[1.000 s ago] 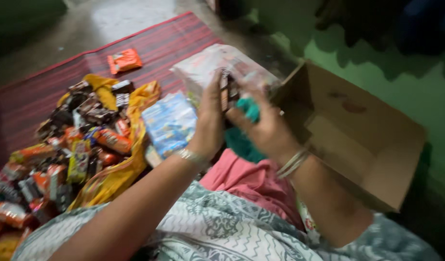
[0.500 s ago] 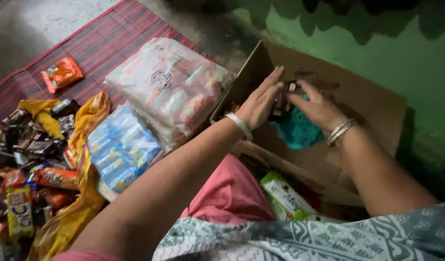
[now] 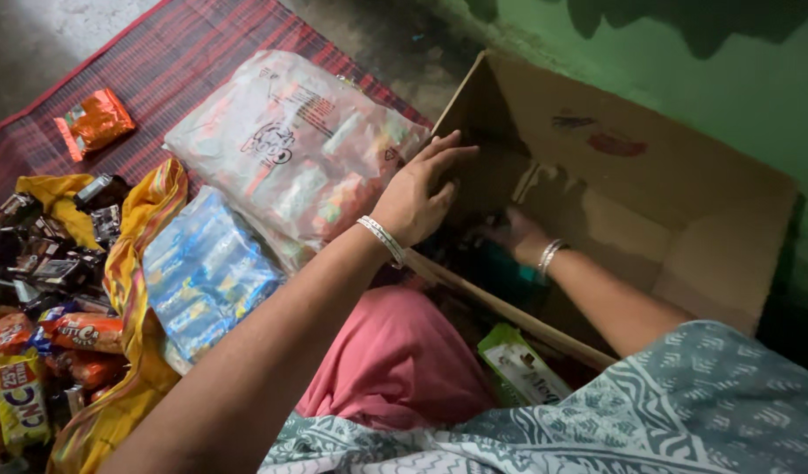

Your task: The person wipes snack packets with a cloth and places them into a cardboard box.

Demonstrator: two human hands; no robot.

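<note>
Nearest the camera: a grey-green patterned garment and pink cloth (image 3: 395,360) over the lap, with a green snack packet (image 3: 522,373) wedged between the cloth and the box wall.

Left side, on the striped red mat (image 3: 158,61): a heap of small dark and orange sweet wrappers (image 3: 44,290) gathered on a yellow cloth (image 3: 136,263), which serves as a sheet keeping them together. Just beside it lies a clear pack of blue packets (image 3: 207,272), and beyond that a large clear bag of mixed snacks (image 3: 290,149) — both flat, within arm's reach. One orange packet (image 3: 92,123) sits apart, farther up the mat.

Left hand (image 3: 417,193): fingers spread and loosely extended, gripping nothing; the palm hovers at the box's near edge, close over the large bag's corner. Whether it touches either I cannot tell.

Cardboard box (image 3: 650,202): lies open against the green wall (image 3: 755,79), mouth toward the person.

Right hand (image 3: 514,233): reaches down inside the box, into shadow — fingers appear curled over dark contents with something teal (image 3: 509,272) below, but whether it is holding anything cannot be made out.
</note>
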